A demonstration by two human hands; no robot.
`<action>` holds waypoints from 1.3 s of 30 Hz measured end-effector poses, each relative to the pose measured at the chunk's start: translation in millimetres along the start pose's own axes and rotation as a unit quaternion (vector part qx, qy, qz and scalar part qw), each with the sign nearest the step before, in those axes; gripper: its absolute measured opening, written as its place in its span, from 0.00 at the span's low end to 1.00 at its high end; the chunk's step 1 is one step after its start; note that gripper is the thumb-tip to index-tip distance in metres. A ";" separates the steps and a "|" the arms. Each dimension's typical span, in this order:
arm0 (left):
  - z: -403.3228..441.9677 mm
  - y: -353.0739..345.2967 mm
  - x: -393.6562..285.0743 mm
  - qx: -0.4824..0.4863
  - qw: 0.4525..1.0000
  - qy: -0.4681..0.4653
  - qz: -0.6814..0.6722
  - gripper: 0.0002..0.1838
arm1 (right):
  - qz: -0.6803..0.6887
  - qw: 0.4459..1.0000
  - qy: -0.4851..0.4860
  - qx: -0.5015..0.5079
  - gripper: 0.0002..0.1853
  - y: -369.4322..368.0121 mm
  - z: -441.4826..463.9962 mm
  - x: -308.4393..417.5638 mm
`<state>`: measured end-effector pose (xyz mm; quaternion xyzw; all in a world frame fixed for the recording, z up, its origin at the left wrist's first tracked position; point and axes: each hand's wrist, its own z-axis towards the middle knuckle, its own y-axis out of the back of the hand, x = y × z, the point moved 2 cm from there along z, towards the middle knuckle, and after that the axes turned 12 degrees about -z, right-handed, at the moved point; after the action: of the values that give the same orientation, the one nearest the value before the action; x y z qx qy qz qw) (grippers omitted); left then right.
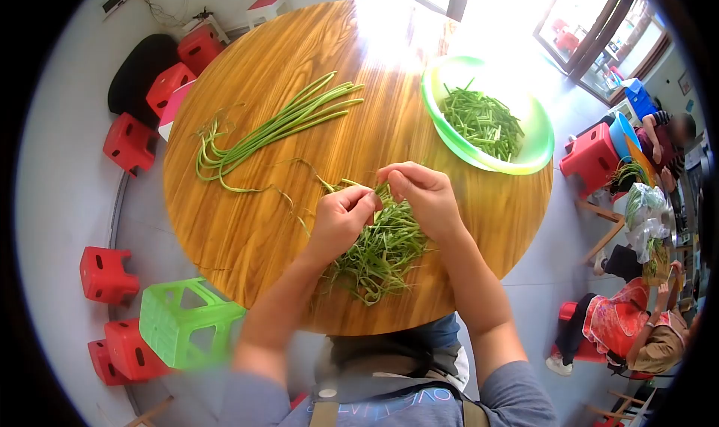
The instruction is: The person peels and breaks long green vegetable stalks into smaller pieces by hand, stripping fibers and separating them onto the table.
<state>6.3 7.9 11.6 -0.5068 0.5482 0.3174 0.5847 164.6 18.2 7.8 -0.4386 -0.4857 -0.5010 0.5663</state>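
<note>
- So, toward your table's (251,255) left, the long green stems (273,133) lie loosely bunched.
- Your left hand (341,216) is pinched narrow above the leafy heap (389,251); I can't tell what it grips.
- Your right hand (425,196) pinches narrow just beside it (perhaps they share one stem), so you seem to be picking or snapping greens.
- Farther right, the green bowl (535,159) holds short pieces (481,120); your next move probably calls for a clean parting.

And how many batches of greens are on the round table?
3: long green stalks on the left, a tangled heap at the front, and cut stalks in the green bowl.
</note>
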 end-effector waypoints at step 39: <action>-2.1 -5.2 -9.0 0.080 0.995 0.044 -0.037 0.13 | -0.013 0.999 0.046 -0.019 0.05 -3.1 -2.9 3.6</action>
<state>8.6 6.1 21.8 -0.4917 0.5778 0.2279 0.6103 161.9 14.5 11.0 -0.4194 -0.4555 -0.5370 0.5729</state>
